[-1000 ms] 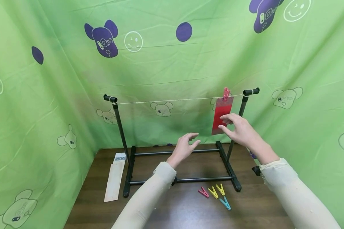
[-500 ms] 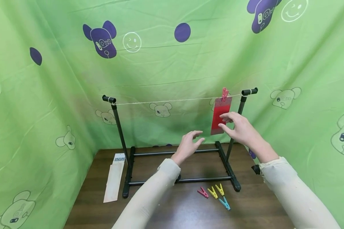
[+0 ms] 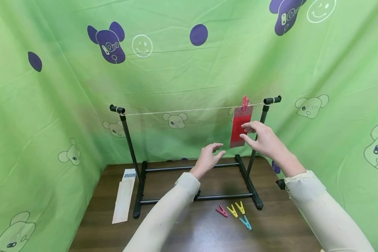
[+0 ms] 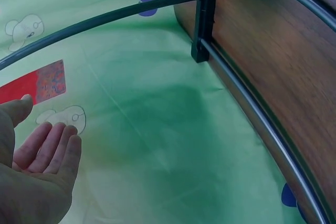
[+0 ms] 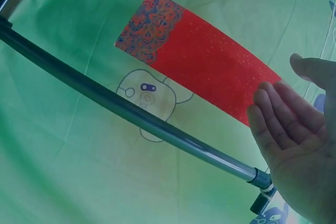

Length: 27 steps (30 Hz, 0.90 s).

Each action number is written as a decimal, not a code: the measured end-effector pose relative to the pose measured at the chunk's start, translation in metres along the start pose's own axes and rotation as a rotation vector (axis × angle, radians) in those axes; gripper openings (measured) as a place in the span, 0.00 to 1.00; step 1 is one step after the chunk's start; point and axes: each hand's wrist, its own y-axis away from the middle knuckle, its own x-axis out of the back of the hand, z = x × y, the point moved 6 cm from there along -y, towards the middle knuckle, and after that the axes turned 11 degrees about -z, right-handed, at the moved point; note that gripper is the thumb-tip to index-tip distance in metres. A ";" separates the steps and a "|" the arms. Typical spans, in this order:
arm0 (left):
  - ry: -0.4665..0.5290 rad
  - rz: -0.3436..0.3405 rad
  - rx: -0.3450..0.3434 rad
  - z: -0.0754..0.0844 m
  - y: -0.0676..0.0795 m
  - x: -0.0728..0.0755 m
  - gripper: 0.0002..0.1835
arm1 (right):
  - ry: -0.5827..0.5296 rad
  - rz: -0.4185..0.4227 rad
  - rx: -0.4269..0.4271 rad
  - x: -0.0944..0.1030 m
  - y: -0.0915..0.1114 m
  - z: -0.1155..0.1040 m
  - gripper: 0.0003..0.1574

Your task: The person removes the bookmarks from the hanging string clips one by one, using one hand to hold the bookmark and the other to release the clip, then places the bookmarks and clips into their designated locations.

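Note:
A red strip of paper (image 3: 237, 129) with patterned ends hangs from the white string (image 3: 182, 111), held at its top by a pink clothespin (image 3: 245, 102). My right hand (image 3: 262, 139) is raised in front of the strip's right edge, fingers and thumb apart, gripping nothing; whether it touches the strip I cannot tell. Lower and to the left, my left hand (image 3: 207, 159) hovers over the rack's base with loosely bent fingers and nothing in them. In the right wrist view the strip (image 5: 210, 61) extends past my right fingers (image 5: 278, 114), and its far side is hidden.
The string spans a black rack (image 3: 130, 147) standing on a brown table (image 3: 189, 231). A pink clothespin (image 3: 222, 210), two yellow clothespins (image 3: 232, 210) and a blue clothespin (image 3: 245, 223) lie in front of it. Pale paper strips (image 3: 123, 201) lie at left; green cloth surrounds the table.
My left hand has moved a little right and up, closer to the red strip. My right hand has hardly moved. The head view has shifted slightly.

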 end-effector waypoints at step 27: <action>-0.031 -0.021 0.016 0.020 -0.025 -0.015 0.20 | 0.008 0.033 0.008 0.015 0.000 0.000 0.22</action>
